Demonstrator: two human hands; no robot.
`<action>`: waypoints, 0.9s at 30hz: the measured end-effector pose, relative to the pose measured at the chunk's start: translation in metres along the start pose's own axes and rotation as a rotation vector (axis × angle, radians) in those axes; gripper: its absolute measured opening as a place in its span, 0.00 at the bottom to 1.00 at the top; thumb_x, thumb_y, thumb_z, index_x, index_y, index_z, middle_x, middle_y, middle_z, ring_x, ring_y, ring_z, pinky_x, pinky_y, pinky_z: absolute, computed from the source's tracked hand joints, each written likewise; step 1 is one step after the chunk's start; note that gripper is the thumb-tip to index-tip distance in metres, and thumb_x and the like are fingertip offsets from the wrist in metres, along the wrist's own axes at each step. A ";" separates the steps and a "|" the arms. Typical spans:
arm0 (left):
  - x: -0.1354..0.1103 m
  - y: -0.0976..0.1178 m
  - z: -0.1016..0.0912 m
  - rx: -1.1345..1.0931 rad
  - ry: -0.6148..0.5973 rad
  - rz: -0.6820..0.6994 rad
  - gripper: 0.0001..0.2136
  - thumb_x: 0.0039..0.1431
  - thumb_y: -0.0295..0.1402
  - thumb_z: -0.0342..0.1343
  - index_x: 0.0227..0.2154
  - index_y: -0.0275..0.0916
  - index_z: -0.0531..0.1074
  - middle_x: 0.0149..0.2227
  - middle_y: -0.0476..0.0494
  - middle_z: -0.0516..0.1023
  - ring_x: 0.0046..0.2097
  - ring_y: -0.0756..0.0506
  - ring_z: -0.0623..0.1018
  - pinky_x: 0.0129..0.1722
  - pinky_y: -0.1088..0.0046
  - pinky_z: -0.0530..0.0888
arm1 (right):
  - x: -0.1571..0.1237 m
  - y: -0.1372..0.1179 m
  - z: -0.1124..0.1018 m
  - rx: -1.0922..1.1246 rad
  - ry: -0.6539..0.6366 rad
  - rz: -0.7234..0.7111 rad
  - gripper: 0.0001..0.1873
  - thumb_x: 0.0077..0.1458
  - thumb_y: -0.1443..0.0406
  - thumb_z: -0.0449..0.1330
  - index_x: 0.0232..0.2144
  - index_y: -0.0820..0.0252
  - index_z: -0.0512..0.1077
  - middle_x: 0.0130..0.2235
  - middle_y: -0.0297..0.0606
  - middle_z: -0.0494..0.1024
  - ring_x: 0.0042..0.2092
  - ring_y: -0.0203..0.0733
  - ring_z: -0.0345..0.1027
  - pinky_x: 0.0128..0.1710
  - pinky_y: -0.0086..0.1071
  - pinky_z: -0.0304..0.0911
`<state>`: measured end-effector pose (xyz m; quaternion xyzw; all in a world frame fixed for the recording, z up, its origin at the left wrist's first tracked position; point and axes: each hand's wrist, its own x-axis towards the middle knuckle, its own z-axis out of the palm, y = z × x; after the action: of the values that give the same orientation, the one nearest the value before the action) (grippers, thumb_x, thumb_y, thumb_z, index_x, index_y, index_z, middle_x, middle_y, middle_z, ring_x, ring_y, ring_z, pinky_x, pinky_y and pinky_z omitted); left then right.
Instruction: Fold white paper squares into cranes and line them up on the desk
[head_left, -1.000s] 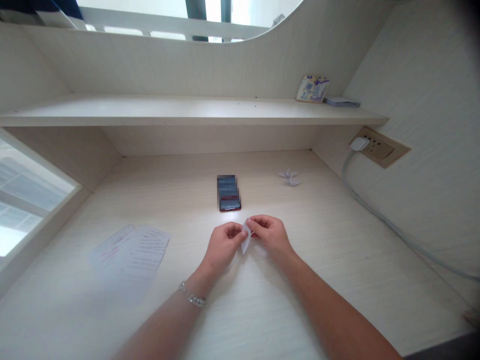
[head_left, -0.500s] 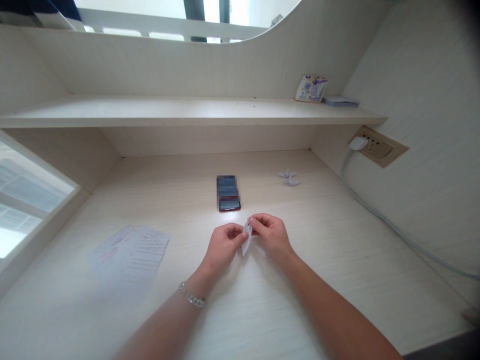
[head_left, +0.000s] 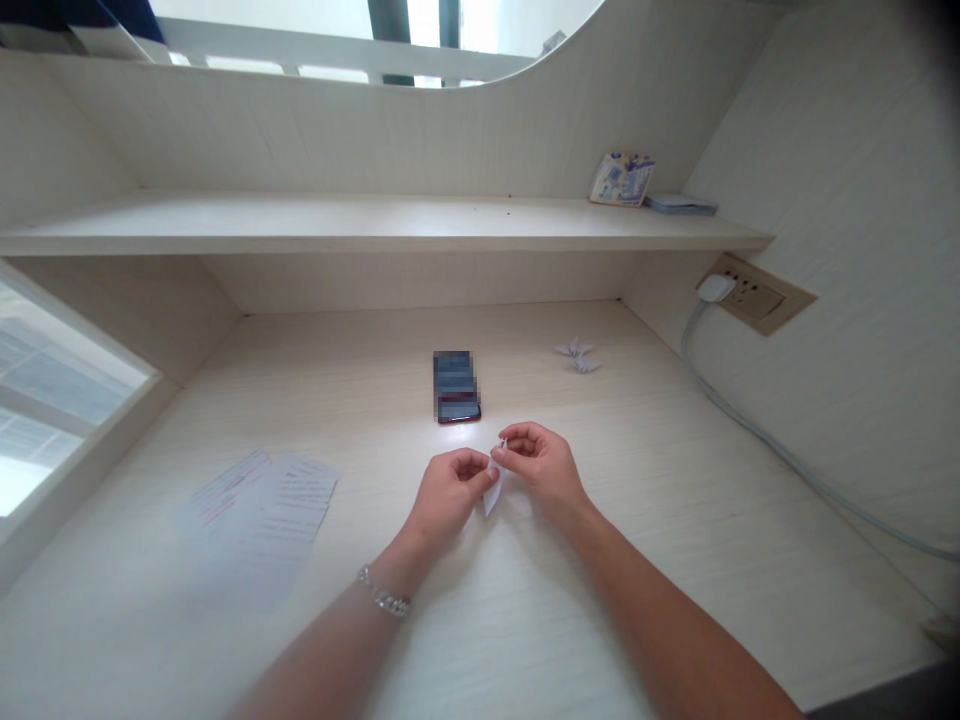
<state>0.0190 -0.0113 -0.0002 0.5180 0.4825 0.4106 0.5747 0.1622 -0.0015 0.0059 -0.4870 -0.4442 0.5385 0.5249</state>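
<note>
Pinching a folded white paper (head_left: 492, 498) between thumbs and fingertips, a person's left hand (head_left: 448, 490) and right hand (head_left: 547, 470) sat close together over a wood-grain desk (head_left: 487, 640). A smartphone (head_left: 457, 388) lay just beyond the hands, two origami figures (head_left: 583, 367) farther back at right, written sheets (head_left: 289, 505) at left. A gray cable (head_left: 750, 431) ran from a wall socket (head_left: 766, 300). The desk stretched between the right forearm (head_left: 660, 600) and the side wall (head_left: 847, 430), its back edge below a shelf (head_left: 375, 215).
</note>
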 end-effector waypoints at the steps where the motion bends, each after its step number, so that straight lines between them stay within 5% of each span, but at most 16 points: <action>1: 0.000 0.000 0.000 -0.001 -0.002 -0.001 0.08 0.46 0.35 0.60 0.25 0.33 0.74 0.24 0.45 0.75 0.26 0.50 0.72 0.26 0.76 0.66 | 0.000 0.000 0.000 0.003 0.000 0.001 0.14 0.38 0.63 0.67 0.30 0.61 0.71 0.24 0.33 0.74 0.27 0.37 0.68 0.28 0.30 0.62; 14: 0.000 0.002 0.000 0.013 -0.005 -0.016 0.08 0.45 0.34 0.60 0.24 0.33 0.73 0.23 0.47 0.74 0.25 0.51 0.71 0.24 0.77 0.65 | 0.001 0.000 0.002 0.080 0.059 -0.040 0.12 0.40 0.62 0.66 0.28 0.61 0.70 0.26 0.35 0.76 0.29 0.39 0.69 0.31 0.32 0.63; 18: 0.001 0.002 -0.002 0.013 0.001 -0.031 0.08 0.45 0.34 0.61 0.24 0.33 0.73 0.24 0.46 0.74 0.26 0.51 0.71 0.25 0.77 0.65 | 0.002 0.001 -0.001 0.076 -0.024 0.035 0.18 0.44 0.60 0.64 0.37 0.60 0.68 0.28 0.36 0.76 0.29 0.38 0.69 0.31 0.32 0.64; 22: 0.002 0.001 -0.003 0.050 0.021 -0.008 0.11 0.46 0.37 0.60 0.25 0.33 0.74 0.25 0.45 0.75 0.27 0.50 0.71 0.26 0.77 0.65 | 0.002 0.000 -0.003 -0.068 -0.112 -0.008 0.15 0.40 0.62 0.66 0.33 0.61 0.71 0.24 0.33 0.74 0.27 0.37 0.68 0.29 0.30 0.63; 27: 0.000 0.002 0.000 0.031 -0.014 -0.005 0.12 0.49 0.40 0.58 0.27 0.33 0.73 0.25 0.45 0.75 0.27 0.49 0.72 0.27 0.76 0.67 | 0.001 0.002 0.001 -0.057 0.011 -0.112 0.12 0.43 0.64 0.64 0.34 0.60 0.70 0.23 0.30 0.71 0.25 0.34 0.64 0.26 0.28 0.60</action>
<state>0.0194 -0.0109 0.0015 0.5285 0.4861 0.3979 0.5710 0.1613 -0.0008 0.0043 -0.4791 -0.4829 0.4928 0.5425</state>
